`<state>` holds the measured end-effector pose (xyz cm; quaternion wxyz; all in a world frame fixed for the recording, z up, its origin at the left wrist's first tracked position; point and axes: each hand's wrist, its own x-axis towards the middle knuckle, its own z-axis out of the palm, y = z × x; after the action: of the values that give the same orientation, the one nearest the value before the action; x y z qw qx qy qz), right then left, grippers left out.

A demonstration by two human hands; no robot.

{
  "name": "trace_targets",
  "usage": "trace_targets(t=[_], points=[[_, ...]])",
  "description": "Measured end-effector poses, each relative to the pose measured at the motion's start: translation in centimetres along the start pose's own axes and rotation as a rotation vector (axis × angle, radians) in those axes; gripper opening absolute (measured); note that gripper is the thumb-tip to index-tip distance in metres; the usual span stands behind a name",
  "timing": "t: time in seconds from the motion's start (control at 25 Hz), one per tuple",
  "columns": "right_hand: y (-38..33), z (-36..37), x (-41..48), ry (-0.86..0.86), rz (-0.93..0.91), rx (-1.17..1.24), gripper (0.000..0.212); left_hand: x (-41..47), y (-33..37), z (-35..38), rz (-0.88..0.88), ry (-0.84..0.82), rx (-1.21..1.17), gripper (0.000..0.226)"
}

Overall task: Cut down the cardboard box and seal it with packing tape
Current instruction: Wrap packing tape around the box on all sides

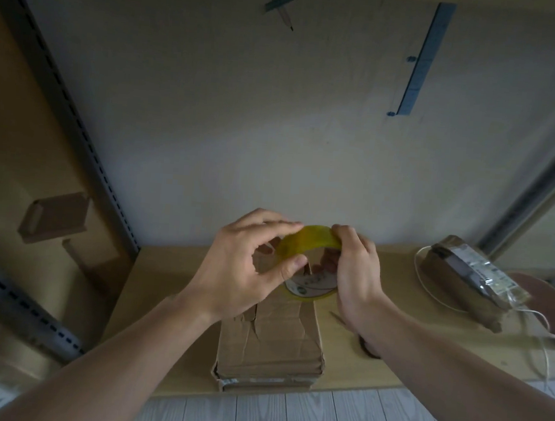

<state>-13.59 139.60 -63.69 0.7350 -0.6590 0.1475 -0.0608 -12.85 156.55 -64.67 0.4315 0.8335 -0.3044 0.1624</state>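
Right now both hands are on the tape roll (313, 243), held up just above the far end of the box (272, 343).

- Left hand (248, 268): fingers curled over the top of the roll, thumb against its near face. Looks like it's picking for the loose end, but that's my guess.
- Right hand (354, 269): wrapped round the roll's right side, firm grip.
- No strip pulled free that I can see.

Box lies on the table (158, 274), near edge slightly over the table's front. It sits low, with creased flaps folded flat over the top and a torn seam showing down the middle. So the cut-down looks done, or near enough. I see no fresh tape across that seam.

Left to do: free the end, stick it down, run it over the seam, cut it off.

Something dark lies on the table under the right wrist (366, 347). Could be the cutter, can't tell. A wrapped parcel (463, 281) with a white cord (544, 347) sits well off to the right, not involved.
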Motion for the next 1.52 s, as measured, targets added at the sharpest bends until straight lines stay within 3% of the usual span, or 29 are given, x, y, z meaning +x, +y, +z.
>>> trace_targets(t=[0.08,0.16,0.32,0.44,0.64,0.8,0.92,1.04,1.12,1.32,1.36,1.52], points=[[-0.1,-0.3,0.2,0.003,-0.034,-0.061,0.046,0.0,-0.3,-0.4,0.027,0.003,0.012,0.034],[0.1,-0.6,0.5,-0.010,-0.064,-0.133,0.034,0.1,-0.6,-0.6,0.050,-0.007,0.063,0.022],[0.7,-0.8,0.8,-0.096,-0.116,-0.278,0.039,0.2,-0.9,-1.0,0.048,-0.012,0.101,0.009],[1.0,-0.9,0.8,-0.101,-0.091,-0.238,0.039,0.1,-0.6,-0.6,0.067,-0.034,0.129,0.002],[0.8,-0.3,0.7,-0.080,-0.051,-0.158,0.038,-0.2,-0.6,-0.3,0.075,-0.159,0.217,0.011],[0.8,-0.4,1.3,-0.089,0.070,-0.071,0.049,-0.5,-0.7,-0.6,-0.020,-0.252,0.059,0.015],[0.5,-1.5,2.6,-0.052,0.232,0.149,0.035,-0.5,-0.7,-1.3,-0.109,-0.221,-0.073,0.011],[0.7,-2.5,3.2,-0.106,0.295,0.179,0.035,-0.5,-0.2,-1.6,-0.167,-0.145,-0.165,0.002],[0.7,-2.3,3.0,-0.126,0.284,0.191,0.035,-0.6,0.4,-1.4,-0.195,-0.122,-0.193,0.016],[0.7,-0.9,2.1,-0.097,0.185,0.129,0.037,-0.7,2.0,0.7,-0.216,-0.066,-0.162,0.083],[0.7,-0.8,2.0,-0.108,0.197,0.118,0.034,-0.6,2.1,0.9,-0.189,-0.044,-0.150,0.081],[1.1,-0.5,1.7,-0.185,0.314,0.223,0.017,-0.4,2.2,1.4,-0.096,0.063,-0.191,0.029]])
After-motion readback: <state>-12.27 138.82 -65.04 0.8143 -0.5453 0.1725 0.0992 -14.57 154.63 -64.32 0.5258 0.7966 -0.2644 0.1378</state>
